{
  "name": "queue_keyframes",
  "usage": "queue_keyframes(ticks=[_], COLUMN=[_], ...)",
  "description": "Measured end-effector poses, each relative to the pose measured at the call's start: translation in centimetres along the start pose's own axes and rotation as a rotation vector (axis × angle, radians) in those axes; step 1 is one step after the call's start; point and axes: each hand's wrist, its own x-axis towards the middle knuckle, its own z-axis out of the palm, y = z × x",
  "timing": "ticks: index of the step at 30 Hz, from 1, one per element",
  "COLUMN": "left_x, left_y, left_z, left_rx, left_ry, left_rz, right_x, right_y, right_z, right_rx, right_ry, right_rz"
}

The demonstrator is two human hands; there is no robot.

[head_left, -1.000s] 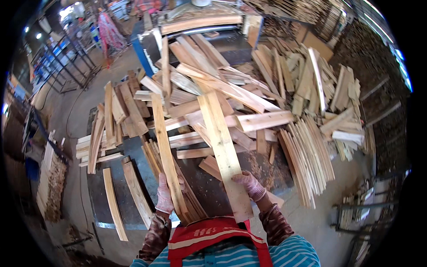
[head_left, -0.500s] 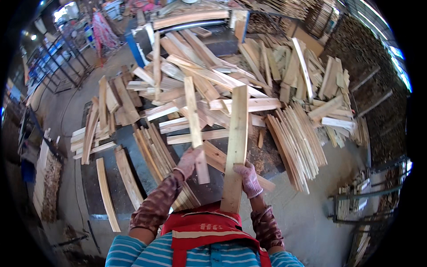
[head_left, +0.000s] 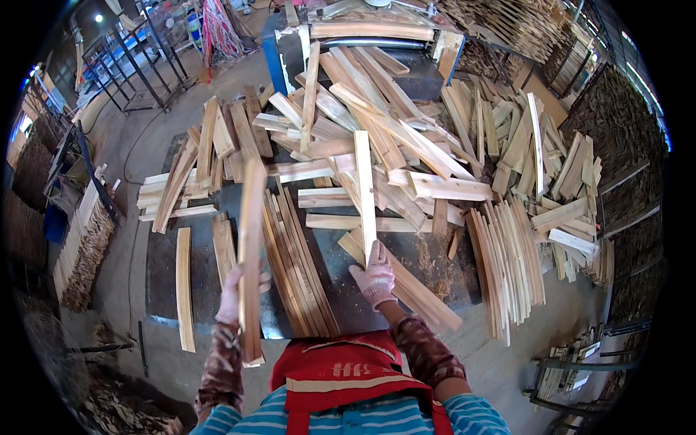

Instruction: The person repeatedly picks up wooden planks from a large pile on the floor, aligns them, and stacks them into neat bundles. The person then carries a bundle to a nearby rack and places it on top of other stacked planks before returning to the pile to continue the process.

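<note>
My left hand (head_left: 232, 293), in a pale glove, grips a long flat wooden board (head_left: 250, 246) and holds it almost upright over the left part of the dark metal table (head_left: 163, 290). My right hand (head_left: 373, 279), also gloved, rests with fingers closed on the near end of a narrow light slat (head_left: 365, 188). That slat lies pointing away from me onto a big loose pile of boards (head_left: 377, 138). A neat row of slats (head_left: 297, 268) lies between my hands.
Sorted slats (head_left: 507, 261) lie in a stack at the table's right edge, with more loose boards (head_left: 551, 167) beyond. Two single slats (head_left: 181, 286) lie at the left. A blue machine (head_left: 279, 58) stands at the back. Bundled wood (head_left: 83, 239) and metal racks (head_left: 123, 65) stand left.
The board held up in front of me is now in my left hand, moved to the left. My right hand has let it go and reached forward onto the narrow slat.
</note>
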Motion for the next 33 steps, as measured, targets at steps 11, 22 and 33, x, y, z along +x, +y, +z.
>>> queue_keyframes(ticks=[11, 22, 33], left_x=[-5.8, -5.7, 13.6], left_y=[3.1, 6.5, 18.5], left_z=[-27.4, -36.4, -36.4], left_rx=[0.795, 1.435, 0.572], left_ry=[0.742, 1.376, 1.445], left_rz=[0.018, -0.484, 0.382], right_x=[1.6, 4.2, 13.2], right_y=[1.1, -11.2, -36.6], right_z=[0.6, -1.2, 9.4], right_rx=[0.775, 0.145, -0.284], right_ry=[0.146, -0.469, -0.918], right_rz=[-0.134, -0.596, -0.815])
